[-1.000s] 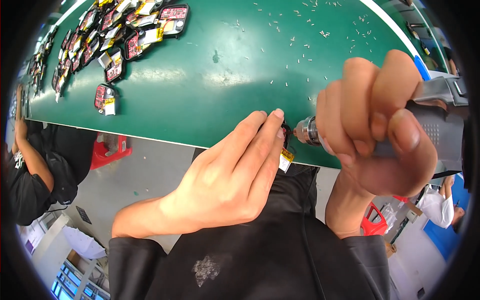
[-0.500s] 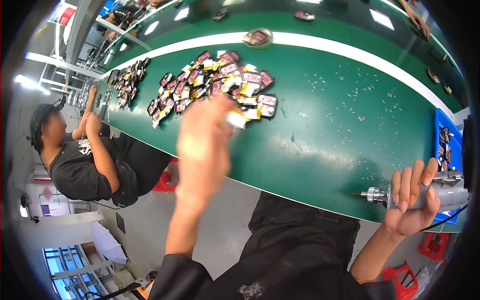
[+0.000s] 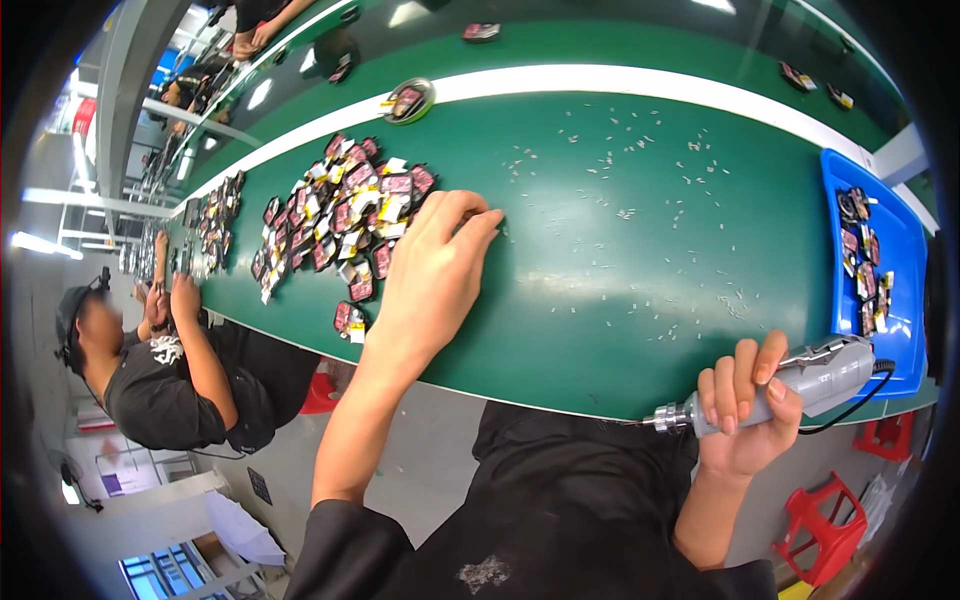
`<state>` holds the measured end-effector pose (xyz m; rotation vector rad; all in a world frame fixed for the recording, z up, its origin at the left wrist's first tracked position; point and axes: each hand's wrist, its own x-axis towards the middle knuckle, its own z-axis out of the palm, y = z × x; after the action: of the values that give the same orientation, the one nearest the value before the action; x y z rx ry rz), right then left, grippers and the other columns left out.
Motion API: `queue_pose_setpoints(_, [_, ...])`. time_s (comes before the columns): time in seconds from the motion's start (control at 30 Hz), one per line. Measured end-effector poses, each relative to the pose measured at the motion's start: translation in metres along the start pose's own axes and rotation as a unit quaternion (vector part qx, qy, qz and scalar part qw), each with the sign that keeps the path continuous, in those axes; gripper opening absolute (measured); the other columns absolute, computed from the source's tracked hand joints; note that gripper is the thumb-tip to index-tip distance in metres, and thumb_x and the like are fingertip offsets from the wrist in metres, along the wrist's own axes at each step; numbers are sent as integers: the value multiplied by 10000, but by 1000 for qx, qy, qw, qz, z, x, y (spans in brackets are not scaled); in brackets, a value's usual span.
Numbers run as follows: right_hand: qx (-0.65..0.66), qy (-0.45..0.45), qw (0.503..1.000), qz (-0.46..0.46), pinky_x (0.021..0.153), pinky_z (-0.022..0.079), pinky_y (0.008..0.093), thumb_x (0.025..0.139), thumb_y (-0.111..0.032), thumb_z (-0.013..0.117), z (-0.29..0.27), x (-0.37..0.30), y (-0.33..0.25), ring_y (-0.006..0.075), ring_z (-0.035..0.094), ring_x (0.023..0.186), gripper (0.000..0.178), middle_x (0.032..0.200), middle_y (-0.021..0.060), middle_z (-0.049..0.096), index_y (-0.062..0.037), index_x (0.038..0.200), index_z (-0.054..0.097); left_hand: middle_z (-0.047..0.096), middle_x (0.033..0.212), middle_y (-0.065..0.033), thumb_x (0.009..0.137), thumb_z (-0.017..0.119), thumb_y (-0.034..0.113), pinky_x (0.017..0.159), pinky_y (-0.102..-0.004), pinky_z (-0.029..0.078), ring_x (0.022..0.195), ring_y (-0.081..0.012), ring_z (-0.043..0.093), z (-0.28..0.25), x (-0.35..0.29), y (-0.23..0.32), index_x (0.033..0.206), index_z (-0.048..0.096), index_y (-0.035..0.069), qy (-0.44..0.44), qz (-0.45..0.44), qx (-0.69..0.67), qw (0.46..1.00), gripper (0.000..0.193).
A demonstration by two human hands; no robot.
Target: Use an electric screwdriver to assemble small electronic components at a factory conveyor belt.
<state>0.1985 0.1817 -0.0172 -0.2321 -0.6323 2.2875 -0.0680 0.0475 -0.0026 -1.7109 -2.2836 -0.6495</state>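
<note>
My left hand [image 3: 435, 275] is over the green bench just right of the pile of small parts. Its fingers are curled together; anything between them is hidden. The pile [image 3: 345, 195] holds many small black-rimmed parts with pinkish-red faces and white and yellow tabs. One such part [image 3: 350, 320] lies at the pile's near side, beside my left wrist. My right hand [image 3: 748, 400] is closed round a grey electric screwdriver [image 3: 815, 380] with a metal collar and a black cord. Its tip points left over the bench's near edge.
A blue tray [image 3: 905, 345] with several parts stands at the right. Small pale slivers [image 3: 690, 147] are scattered over the green bench [image 3: 580, 255]. A round dish [image 3: 425, 103] with a part stands by the white rail. A person [image 3: 170, 370] works at the left; red stools [image 3: 825, 530] stand below.
The view has turned to the right. My left hand has come off the pile to its right side. The screwdriver has shifted left, away from the blue tray, still in my right hand.
</note>
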Motion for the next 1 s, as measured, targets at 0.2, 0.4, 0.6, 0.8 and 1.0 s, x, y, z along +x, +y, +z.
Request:
queue_pose_setpoints(0.2, [19,-29,999,19,501,379,302,852,-148,494,-6,4,-1,145,443,479,107,634,44,434,-53,874,450,614,894,-86,723,689,-81,674,-360,495,804,-258,603,-2,7,3,947,667,2,-40,44,43,997,240])
queue_pose_setpoints(0.4, [30,-37,999,26,505,384,299,859,-153,489,-7,2,-3,142,452,485,106,636,38,436,-57,872,446,607,878,-91,714,694,-86,658,-373,490,771,-256,594,-1,8,0,925,646,-12,-46,96,57,993,229])
queue_pose_setpoints(0.6, [23,-35,999,21,509,383,298,871,-155,495,-8,-3,-6,140,456,487,107,635,34,436,-60,879,446,571,824,-110,748,632,-97,656,-358,474,739,-262,578,2,6,7,847,559,-19,-6,46,-2,999,146])
queue_pose_setpoints(0.8, [20,-36,999,6,527,393,294,879,-163,501,-9,-2,-2,140,462,493,117,633,34,435,-57,890,453,585,775,-117,845,527,-78,649,-297,453,679,-195,567,-9,-29,45,831,534,-32,7,-55,-123,991,48])
queue_pose_setpoints(1.0, [25,-68,997,4,538,417,300,881,-161,480,6,6,-7,135,472,512,102,638,21,436,-64,913,468,688,830,-170,793,614,-147,614,-268,525,727,-205,661,-2,-52,89,908,654,-79,63,-181,-434,880,140])
